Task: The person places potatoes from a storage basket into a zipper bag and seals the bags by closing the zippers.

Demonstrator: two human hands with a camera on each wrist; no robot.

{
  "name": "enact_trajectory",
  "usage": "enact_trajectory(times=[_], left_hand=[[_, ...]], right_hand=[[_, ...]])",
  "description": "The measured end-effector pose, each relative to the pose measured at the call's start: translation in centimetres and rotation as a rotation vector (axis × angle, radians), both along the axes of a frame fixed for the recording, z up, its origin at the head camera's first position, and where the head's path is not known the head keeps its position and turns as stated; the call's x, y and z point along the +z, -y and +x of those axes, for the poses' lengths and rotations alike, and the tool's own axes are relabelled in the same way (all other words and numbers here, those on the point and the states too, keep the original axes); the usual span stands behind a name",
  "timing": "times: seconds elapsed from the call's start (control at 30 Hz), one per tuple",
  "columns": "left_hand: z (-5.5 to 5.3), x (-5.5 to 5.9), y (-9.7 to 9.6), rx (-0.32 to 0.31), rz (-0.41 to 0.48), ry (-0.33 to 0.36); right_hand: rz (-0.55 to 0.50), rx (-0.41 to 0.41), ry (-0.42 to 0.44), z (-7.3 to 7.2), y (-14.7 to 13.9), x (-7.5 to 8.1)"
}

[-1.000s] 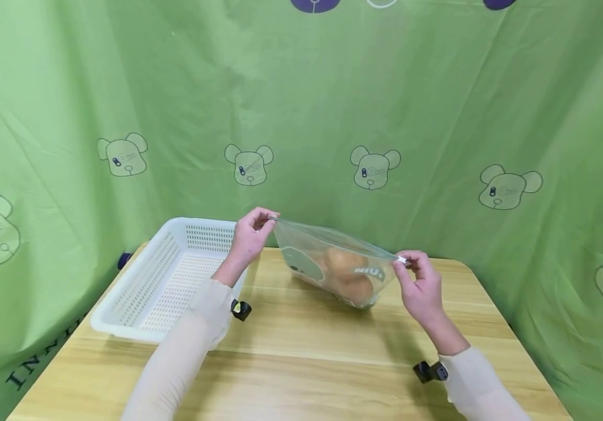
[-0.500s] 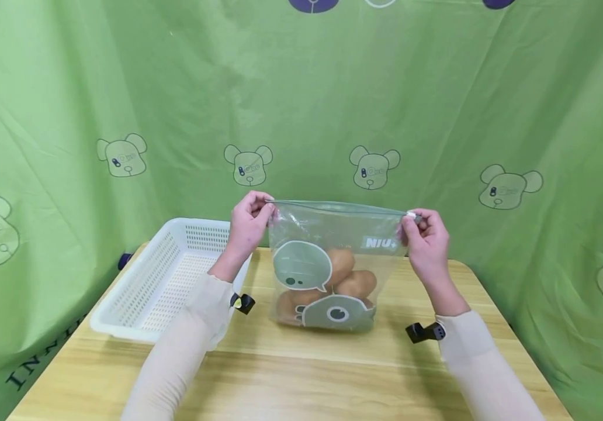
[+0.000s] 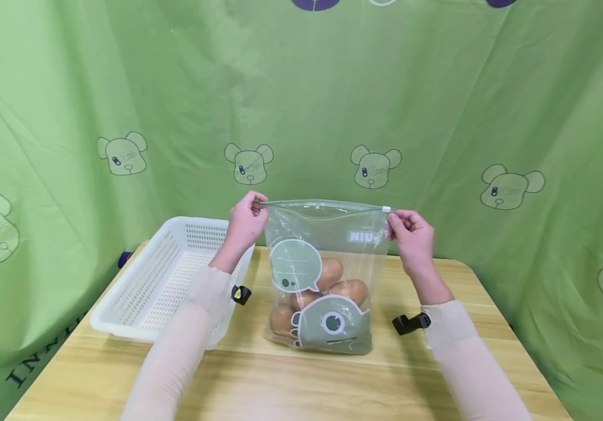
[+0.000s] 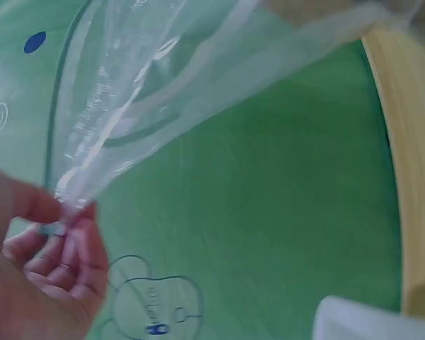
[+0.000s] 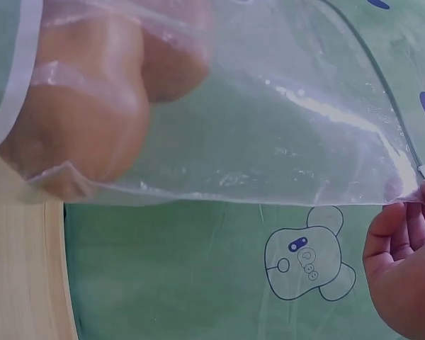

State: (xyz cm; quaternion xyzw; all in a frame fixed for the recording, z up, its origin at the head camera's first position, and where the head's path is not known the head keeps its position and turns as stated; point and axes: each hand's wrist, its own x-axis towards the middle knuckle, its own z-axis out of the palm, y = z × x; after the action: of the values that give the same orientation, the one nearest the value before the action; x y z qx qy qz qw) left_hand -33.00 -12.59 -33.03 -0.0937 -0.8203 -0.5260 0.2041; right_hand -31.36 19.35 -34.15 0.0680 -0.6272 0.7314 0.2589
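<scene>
A clear slider zip bag (image 3: 333, 324) with green cartoon prints hangs upright in the head view, several brown, potato-like rounded things (image 3: 351, 290) inside. My left hand (image 3: 247, 219) pinches its top left corner between thumb and fingers. At the top right corner, my right hand (image 3: 414, 240) pinches the edge just below the white slider (image 3: 387, 209). Between the hands the bag's mouth gapes slightly. Whether the bag's bottom touches the table cannot be told. The left wrist view shows the film creased at the pinched corner; the right wrist view shows the film stretched from the fingers.
A white perforated plastic basket (image 3: 107, 318) with nothing in it stands left of the bag, partly behind the left forearm. Everything stands on a light wooden table (image 3: 280, 386). Green curtain (image 3: 301, 105) with bear-head prints surrounds the table's back and sides.
The bag has swung from tilted back to upright, its bottom coming nearer to me. Both hands rose, then the right moved left, and the bag's mouth now bows apart. The basket has stayed put.
</scene>
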Motion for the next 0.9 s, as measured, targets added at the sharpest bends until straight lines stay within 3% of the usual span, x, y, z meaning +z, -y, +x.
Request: enact_trajectory(times=[0.23, 0.33, 0.47, 0.6, 0.7, 0.9], left_hand=[[0.9, 1.2, -1.3, 0.146, -0.624, 0.020], [1.2, 1.6, -2.6, 0.204, -0.778, 0.001], [1.2, 1.9, -4.5, 0.213, -0.908, -0.015], [1.1, 1.9, -6.4, 0.177, -0.954, -0.018], [1.1, 2.0, -7.7, 0.127, -0.922, -0.034], [1.0, 1.9, -9.9, 0.045, -0.797, -0.176]], right_hand=[[0.014, 0.040, 0.002, 0.0, 0.8, 0.0], [0.011, 0.047, -0.006, -0.1, 1.0, 0.0], [0.007, 0.050, 0.008, -0.2, 1.0, 0.0], [0.003, 0.048, 0.039, -0.3, 1.0, 0.0], [-0.006, 0.056, 0.051, -0.3, 1.0, 0.0], [-0.007, 0.073, 0.048, -0.3, 1.1, 0.0]])
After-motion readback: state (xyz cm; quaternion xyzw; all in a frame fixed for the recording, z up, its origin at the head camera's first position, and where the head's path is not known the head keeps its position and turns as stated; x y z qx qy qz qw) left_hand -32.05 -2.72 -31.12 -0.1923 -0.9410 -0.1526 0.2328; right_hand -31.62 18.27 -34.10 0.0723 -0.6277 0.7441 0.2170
